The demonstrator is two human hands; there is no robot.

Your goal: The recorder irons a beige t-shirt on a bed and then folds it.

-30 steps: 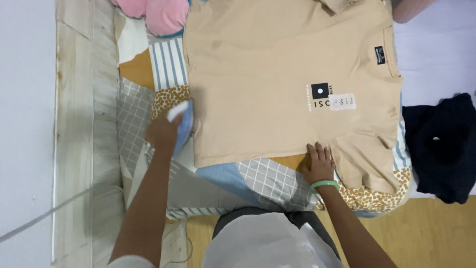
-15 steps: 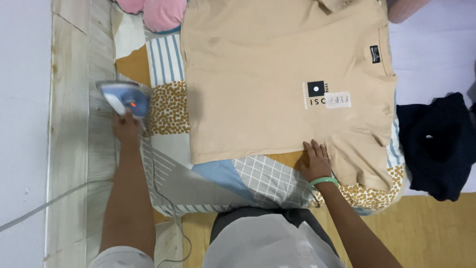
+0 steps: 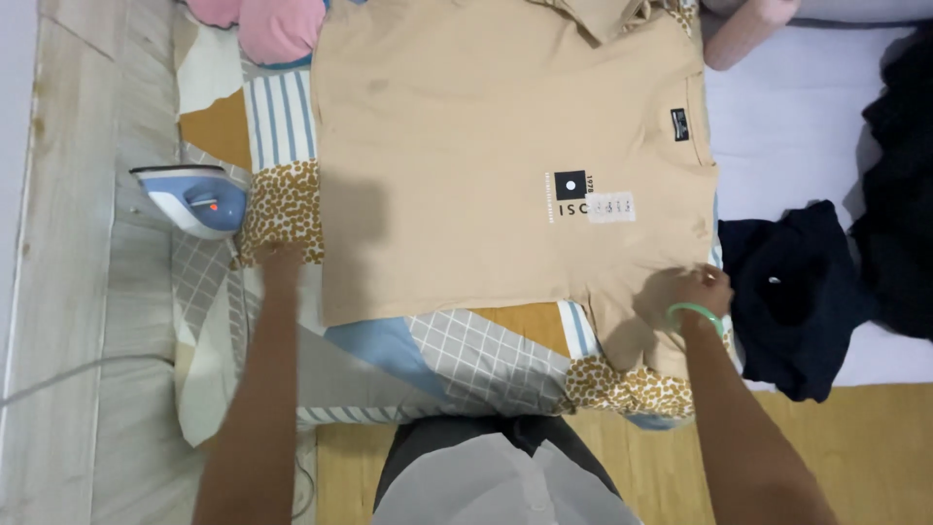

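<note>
A beige short-sleeved cotton T-shirt (image 3: 486, 165) with a small black-and-white chest print lies flat, front up, across a patchwork cover (image 3: 457, 355) of striped, checked, spotted and plain panels in blue, mustard, grey and white. Its collar points toward the right side of the view and its hem toward the left.

The person's left hand (image 3: 280, 261) rests on the spotted mustard panel of the cover just beside the shirt's hem edge; the hand is blurred, so whether its fingers are spread or closed cannot be told, and nothing shows in its grip. Just to the left of that hand stands a blue and white steam iron (image 3: 190, 198) with a red light, upright on its heel at the cover's edge, apart from the hand and off the shirt. A pale cord (image 3: 58, 379) runs over the whitewashed wooden boards (image 3: 68, 243) at the left.

The right hand (image 3: 692, 292), with a green bangle (image 3: 696, 315) on its wrist, lies palm down on the shirt's near sleeve, fingers loosely open and pressing the cloth, clamped on nothing.

A dark navy garment (image 3: 787, 292) lies crumpled on a white sheet (image 3: 787, 126) just beyond the collar, near the right hand. A pink cloth (image 3: 277, 24) sits at the top edge.
</note>
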